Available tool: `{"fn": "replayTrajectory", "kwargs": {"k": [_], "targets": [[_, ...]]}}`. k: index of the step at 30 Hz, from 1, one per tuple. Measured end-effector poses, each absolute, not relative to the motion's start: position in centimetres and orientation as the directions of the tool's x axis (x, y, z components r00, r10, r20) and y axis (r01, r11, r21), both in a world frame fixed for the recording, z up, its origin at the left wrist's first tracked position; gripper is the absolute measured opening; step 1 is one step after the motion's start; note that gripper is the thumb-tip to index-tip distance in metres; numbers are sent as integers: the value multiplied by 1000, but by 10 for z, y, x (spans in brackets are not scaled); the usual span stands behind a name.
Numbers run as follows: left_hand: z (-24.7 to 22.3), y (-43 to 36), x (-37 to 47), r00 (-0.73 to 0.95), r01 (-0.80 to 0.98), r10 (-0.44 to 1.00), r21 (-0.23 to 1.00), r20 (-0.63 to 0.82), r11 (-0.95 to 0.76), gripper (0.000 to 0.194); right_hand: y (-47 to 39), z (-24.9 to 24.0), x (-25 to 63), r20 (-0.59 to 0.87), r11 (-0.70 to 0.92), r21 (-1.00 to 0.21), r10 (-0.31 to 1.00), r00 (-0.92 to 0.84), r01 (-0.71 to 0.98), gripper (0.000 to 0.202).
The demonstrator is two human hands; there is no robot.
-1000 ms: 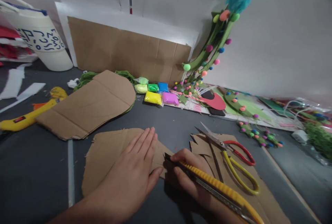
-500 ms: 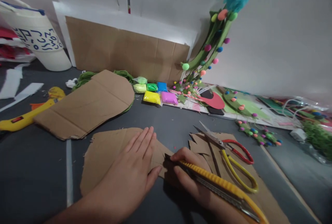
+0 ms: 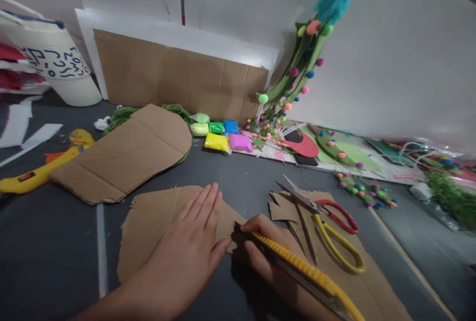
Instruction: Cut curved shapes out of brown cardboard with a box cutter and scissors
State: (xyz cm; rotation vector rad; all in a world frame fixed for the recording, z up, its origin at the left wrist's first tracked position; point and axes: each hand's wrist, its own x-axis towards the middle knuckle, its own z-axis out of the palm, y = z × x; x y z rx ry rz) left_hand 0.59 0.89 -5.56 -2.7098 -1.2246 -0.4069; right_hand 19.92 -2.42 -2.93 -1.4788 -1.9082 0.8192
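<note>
Since the earlier frame: view tipped a little, so everything sits slightly shifted; hands and blade hold much the same spot on the cardboard.

Cardboard: flat on the counter, on the near side, broad at left, tapering right under the hands. Should be light and stiff, prone to crease or fray at a cut, and apt to slide on the smooth top. Best held flat on the broad left part, clear of the blade.

Left hand: palm down, fingers together, pressing the cardboard; picks nothing up. Right hand: grip closed round the yellow cutter, fingers well forward near the blade. Blade tip at the narrow right end; touching or just above, cannot tell. Left thumb lies near it.

Toward the right edge: scissors on an offcut, just beside the right hand, likely to crowd the elbow side.

Behind, to the left: cutout, just beyond the cardboard, with green cord under its far end; yellow tool by its left end.

Back edge: packets near the upright sheet. Well apart from the cutter.
</note>
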Motion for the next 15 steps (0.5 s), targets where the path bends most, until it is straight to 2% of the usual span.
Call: {"fn": "replayTrajectory", "kwargs": {"k": [5, 15], "targets": [[-52, 11, 7, 637, 744, 739, 75, 222, -664, 54, -25, -28, 201, 162, 255, -761, 965, -206, 597, 11], [-47, 14, 11, 654, 746, 734, 8, 182, -666, 54, -24, -32, 199, 237, 310, -735, 951, -200, 602, 14]]}}
